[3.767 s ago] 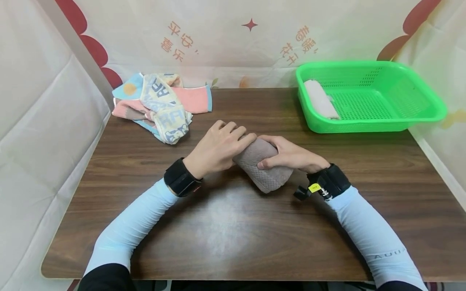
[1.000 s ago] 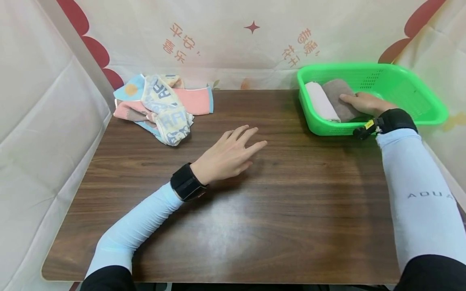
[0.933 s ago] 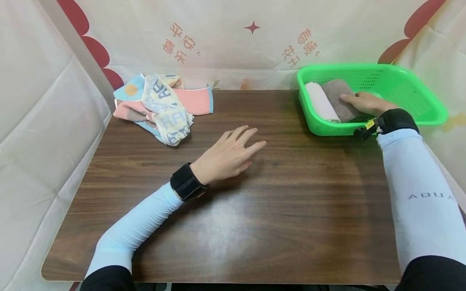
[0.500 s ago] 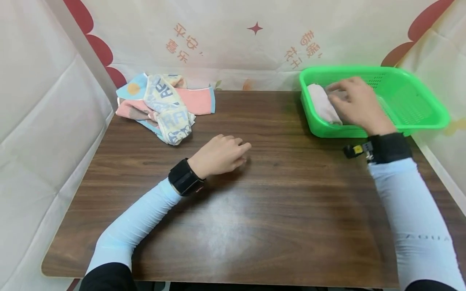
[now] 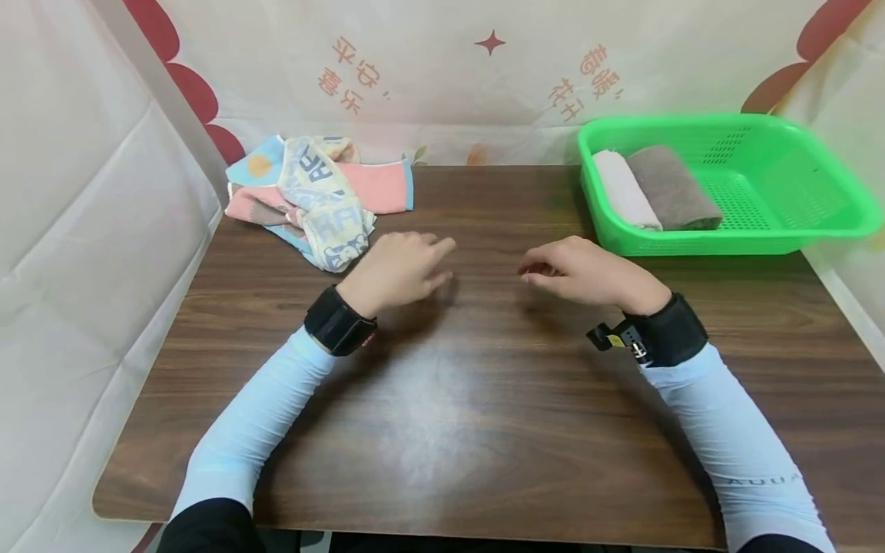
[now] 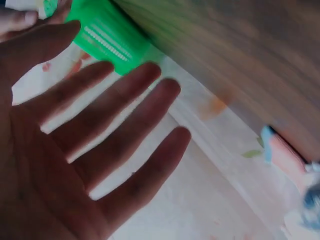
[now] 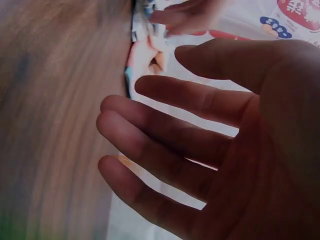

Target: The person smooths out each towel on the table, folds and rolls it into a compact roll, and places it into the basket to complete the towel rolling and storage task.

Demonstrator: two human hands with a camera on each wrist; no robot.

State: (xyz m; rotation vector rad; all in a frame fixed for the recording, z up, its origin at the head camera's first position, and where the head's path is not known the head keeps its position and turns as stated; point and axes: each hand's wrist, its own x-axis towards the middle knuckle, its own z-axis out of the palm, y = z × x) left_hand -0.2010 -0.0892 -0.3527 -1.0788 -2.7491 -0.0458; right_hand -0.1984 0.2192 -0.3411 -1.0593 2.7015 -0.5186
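Note:
My left hand (image 5: 397, 270) is over the middle of the table, close to the front right of a crumpled pile of patterned towels (image 5: 321, 203) in pink, blue and cream. In the left wrist view its fingers (image 6: 145, 117) are spread and hold nothing. My right hand (image 5: 588, 270) hovers in front of the green basket's near left corner. Its fingers (image 7: 165, 140) are loosely bent in the right wrist view, with nothing between them. Inside the green plastic basket (image 5: 760, 244), a rolled grey towel (image 5: 674, 188) lies beside a rolled white towel (image 5: 625, 190), both at the left end.
The brown wooden table (image 5: 429, 430) stretches between and in front of both hands. A pale printed curtain (image 5: 429, 84) closes off the back, and white fabric (image 5: 90, 253) hangs along the left side. The basket stands at the back right.
The grey towel, earlier held between both hands, now lies in the basket. My right hand let go of it and came back left and nearer. My left hand shifted slightly toward the patterned pile.

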